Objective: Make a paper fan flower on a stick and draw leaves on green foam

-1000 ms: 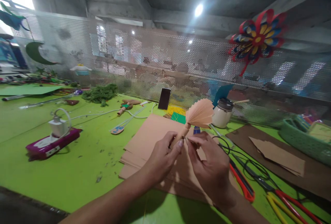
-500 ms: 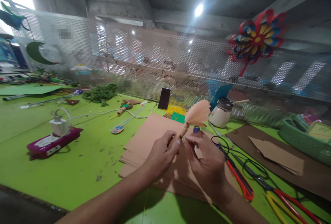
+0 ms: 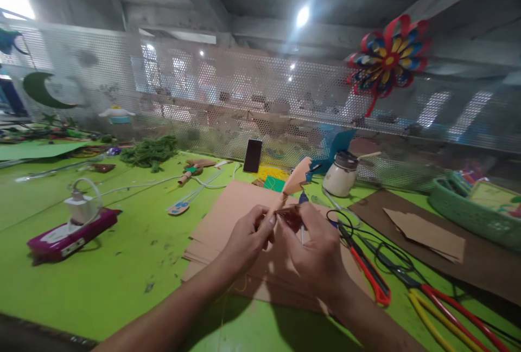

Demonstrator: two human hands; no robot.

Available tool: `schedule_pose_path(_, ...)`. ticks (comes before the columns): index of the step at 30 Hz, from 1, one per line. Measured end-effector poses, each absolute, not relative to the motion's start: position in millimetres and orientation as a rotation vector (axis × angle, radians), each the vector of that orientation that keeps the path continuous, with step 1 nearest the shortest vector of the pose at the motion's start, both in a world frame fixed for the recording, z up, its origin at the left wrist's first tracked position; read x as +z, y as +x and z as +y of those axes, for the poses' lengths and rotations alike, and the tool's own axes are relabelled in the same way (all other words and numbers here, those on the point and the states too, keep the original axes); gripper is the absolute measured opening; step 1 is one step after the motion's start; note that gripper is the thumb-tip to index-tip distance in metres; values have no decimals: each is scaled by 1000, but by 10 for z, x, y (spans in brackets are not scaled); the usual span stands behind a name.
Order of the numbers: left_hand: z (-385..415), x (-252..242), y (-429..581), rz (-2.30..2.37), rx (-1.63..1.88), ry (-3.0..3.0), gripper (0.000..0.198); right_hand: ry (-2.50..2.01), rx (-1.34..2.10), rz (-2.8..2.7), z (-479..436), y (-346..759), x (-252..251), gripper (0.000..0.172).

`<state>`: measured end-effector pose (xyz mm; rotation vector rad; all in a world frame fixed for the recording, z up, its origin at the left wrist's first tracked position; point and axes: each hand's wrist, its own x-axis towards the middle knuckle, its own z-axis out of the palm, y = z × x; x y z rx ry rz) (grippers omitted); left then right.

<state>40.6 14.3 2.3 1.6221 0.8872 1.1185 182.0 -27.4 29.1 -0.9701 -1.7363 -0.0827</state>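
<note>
My left hand (image 3: 254,232) is closed round the stem of a pleated tan paper fan piece (image 3: 297,177), which stands tilted up to the right. Beside it, my right hand (image 3: 315,249) pinches close to the stem; a small folded brown bit (image 3: 288,212) shows at its fingertips, its kind unclear. Both hands are above a stack of tan paper sheets (image 3: 220,216) on the green table. A thin yellow thread (image 3: 241,286) lies by the stack's near edge.
At right lie a red utility knife (image 3: 372,279), scissors (image 3: 427,300) and black cable. A white jar (image 3: 340,176) stands behind, near a phone (image 3: 253,155). A purple power strip (image 3: 75,235) is at left. A green basket (image 3: 472,213) sits at far right.
The paper fan has turned from broad side to nearly edge-on. My right hand has come closer to the stem, and the view has shifted slightly right.
</note>
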Motion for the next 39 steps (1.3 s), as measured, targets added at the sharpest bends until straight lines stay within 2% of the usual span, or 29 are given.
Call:
schedule_pose_path(9,29,164,417,832,1047,1499,29,-999,103,-1684,-224,1863,263,14)
schedule_pose_path(14,-45,280,403,816,1004,1462,30,-971,80,-1672,-231,1924,250,13)
schedule_pose_path(22,59,168,377,680,916,1172,22,-930,39,-1680,-257,1959,273,10)
schedule_pose_path(33,37,171,360,535,850,1066,22,-995,84,-1574,-211,1946,235,22)
schedule_pose_path(39,64,85,356,486,846,1126,25,-1047,190,-1476,-223,1906,283,38)
